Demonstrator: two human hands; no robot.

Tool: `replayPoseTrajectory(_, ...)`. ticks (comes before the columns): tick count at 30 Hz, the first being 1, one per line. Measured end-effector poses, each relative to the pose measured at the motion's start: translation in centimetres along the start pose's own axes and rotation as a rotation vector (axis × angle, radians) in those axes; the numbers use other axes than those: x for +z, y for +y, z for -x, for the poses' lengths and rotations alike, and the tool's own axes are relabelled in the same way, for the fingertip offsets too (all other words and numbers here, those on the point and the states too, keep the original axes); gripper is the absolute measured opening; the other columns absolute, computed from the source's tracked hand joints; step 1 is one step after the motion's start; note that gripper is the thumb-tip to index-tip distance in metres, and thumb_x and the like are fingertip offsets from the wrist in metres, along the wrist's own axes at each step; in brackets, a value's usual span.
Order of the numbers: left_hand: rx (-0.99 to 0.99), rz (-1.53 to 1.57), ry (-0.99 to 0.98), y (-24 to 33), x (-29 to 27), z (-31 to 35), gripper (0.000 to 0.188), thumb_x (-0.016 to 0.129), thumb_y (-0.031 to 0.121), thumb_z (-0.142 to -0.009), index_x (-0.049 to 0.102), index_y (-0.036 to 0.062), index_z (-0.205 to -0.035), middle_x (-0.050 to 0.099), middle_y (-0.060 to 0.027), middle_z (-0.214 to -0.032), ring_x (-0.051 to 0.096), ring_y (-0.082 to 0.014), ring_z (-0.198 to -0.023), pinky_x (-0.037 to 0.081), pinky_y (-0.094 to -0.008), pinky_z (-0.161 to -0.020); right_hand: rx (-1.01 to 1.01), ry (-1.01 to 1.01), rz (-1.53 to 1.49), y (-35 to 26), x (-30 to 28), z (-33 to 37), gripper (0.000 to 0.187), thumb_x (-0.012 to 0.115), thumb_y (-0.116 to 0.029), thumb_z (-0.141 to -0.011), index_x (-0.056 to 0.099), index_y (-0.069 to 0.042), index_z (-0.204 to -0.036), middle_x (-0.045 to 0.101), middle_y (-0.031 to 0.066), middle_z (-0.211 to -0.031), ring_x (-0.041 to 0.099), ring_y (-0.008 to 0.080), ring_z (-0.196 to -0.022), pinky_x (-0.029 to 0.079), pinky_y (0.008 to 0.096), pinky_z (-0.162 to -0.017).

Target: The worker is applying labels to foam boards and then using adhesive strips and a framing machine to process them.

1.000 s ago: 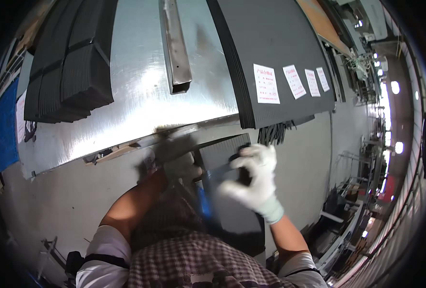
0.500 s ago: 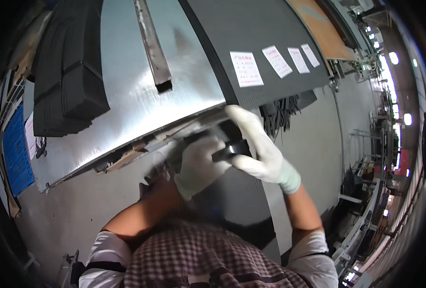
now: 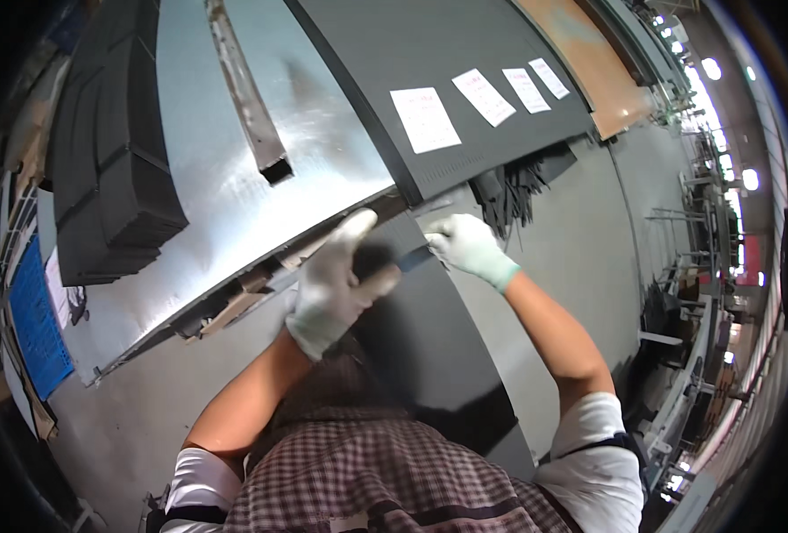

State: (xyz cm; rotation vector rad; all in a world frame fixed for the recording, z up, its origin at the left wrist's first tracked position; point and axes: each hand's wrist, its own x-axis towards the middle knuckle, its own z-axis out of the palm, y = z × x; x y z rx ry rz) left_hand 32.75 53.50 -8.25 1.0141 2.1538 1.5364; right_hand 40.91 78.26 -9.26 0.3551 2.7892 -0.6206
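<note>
My left hand (image 3: 327, 289), in a white glove, is raised with its thumb and fingers apart. The dark patch between them is blurred, and I cannot make out whether it is a separate thing. To its right, my gloved right hand (image 3: 472, 247) has its fingertips pinched together at the end of a dark strip (image 3: 414, 258). This strip reaches toward my left thumb; whether it touches the thumb is unclear. Below both hands lies a long dark grey panel (image 3: 438, 329), running from the bench edge toward my apron.
A metal-topped bench (image 3: 323, 169) carries a square metal tube (image 3: 250, 102) and stacked black folded sheets (image 3: 114, 186). A stack of dark panels (image 3: 492, 44) bears several white paper labels (image 3: 425, 120). Black strips (image 3: 509, 195) hang below it. A blue crate (image 3: 40, 320) stands left.
My hands have moved apart. The left has opened and shifted left; the right has closed from spread fingers into a pinch. The dark shiny thing between them now shows as a strip.
</note>
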Motion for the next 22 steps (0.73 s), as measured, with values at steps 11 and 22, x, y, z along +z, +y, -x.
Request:
replayPoseTrajectory(11,-0.269,0.117,0.515,-4.3,-6.3,-13.3,0.065,0.076,0.016,-0.074,0.044,0.0048,-0.13,0.064,-0.012,-0.091,0.065,-0.0215,-0.076,0.055,-0.0352,-0.069,0.11,0.12,-0.321,3.2,2.8,9.2,0.028,0.063,-0.03,-0.093,0.072,-0.006,-0.103,0.069,0.015,-0.077,0.068,0.0275,-0.067,0.053,0.036,-0.066)
replayPoseTrajectory(22,-0.315,-0.17,0.583,-6.4,-1.7,-21.6,0.079,0.081,0.03,-0.071,0.045,0.0059,-0.136,0.069,-0.0213,-0.111,0.068,-0.0335,-0.101,0.052,-0.0424,-0.091,0.37,0.126,-0.836,3.9,3.0,14.7,0.022,0.063,-0.017,-0.094,0.073,-0.004,-0.11,0.066,-0.001,-0.076,0.056,0.0051,-0.064,0.05,0.0222,-0.062)
